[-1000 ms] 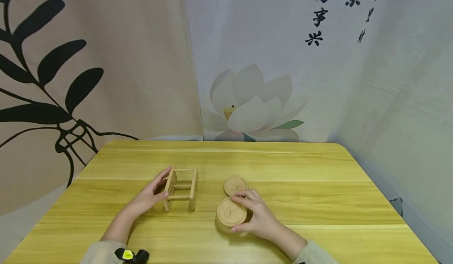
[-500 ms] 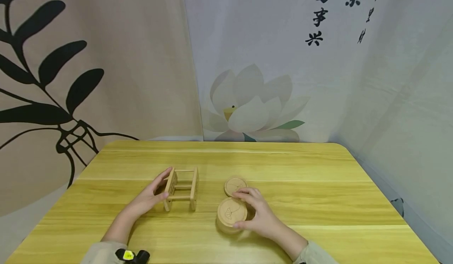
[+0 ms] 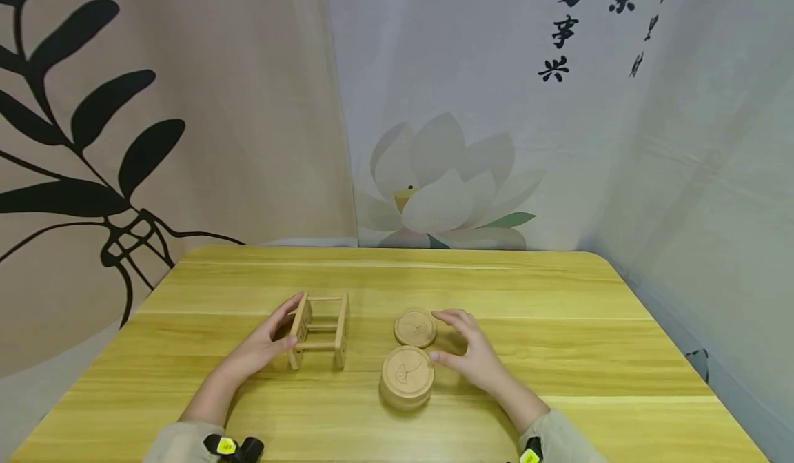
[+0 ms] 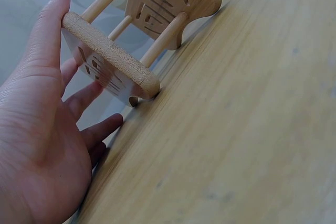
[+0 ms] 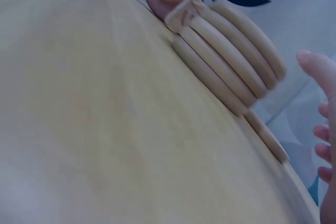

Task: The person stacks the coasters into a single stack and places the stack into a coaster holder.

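Left hand, left of centre in the head view: the grip holds one side panel of a pale wooden, open-framed rack with two cut-out panels joined by round rods, the thumb at the near edge. Right hand, right of centre: the grip is spread, holding nothing, thumb tip just beside a stack of four pale wooden, round discs at lower centre. The stack's top disc bears an engraved leaf motif. Just above the stack in the frame lies a single pale wooden disc; whether the two touch cannot be told. All stand on a yellow, wood-grained tabletop. Beyond it, a beige cloth with black leaves fills the upper left, and a whitish cloth with a lotus the upper centre.
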`<state>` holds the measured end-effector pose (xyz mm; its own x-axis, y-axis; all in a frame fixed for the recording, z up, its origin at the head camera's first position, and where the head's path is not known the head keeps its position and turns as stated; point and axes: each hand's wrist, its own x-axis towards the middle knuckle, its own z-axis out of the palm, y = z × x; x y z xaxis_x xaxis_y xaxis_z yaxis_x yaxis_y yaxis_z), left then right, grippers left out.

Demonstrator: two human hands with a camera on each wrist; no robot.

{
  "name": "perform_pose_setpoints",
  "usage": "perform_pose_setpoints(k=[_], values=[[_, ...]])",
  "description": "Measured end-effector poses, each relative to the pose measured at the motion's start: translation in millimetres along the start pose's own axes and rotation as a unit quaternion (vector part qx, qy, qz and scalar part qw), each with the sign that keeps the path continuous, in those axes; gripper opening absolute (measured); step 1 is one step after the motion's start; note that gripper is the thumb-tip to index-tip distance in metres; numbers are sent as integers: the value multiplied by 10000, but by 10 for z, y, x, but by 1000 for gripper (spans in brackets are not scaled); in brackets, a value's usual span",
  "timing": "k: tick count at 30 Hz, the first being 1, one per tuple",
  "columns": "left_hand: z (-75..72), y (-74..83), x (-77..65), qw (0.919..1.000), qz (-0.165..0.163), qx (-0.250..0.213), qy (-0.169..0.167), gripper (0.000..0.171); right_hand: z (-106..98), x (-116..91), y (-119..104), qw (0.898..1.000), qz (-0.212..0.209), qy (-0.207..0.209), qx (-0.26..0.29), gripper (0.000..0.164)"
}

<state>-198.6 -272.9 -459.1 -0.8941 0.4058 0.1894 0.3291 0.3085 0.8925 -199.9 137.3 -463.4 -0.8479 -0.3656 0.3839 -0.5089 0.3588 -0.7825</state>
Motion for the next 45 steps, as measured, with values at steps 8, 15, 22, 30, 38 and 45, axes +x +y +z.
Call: perform_pose_setpoints(k=[8,15,22,30,38,45], values=[[-4,-5,1,10000,5,-2,13,73,-51,98,153,9995,318,46,35,65],[0,-12,7,10000,-13,40,23,74,-78,173,239,9982,433,-183,-379,65],[18,-4,8,10000,-24,17,44,74,-82,267,282,9958,414,-503,-647,70],[13,14,3,10000,-74,36,41,74,-65,343,329,9919,366,-853,-862,75],[7,21,-2,9999,-75,57,55,74,-58,416,339,9876,170,-1155,-1048,75],[15,16,4,10000,-56,13,51,74,-52,448,366,9836,-39,-1294,-1253,77]])
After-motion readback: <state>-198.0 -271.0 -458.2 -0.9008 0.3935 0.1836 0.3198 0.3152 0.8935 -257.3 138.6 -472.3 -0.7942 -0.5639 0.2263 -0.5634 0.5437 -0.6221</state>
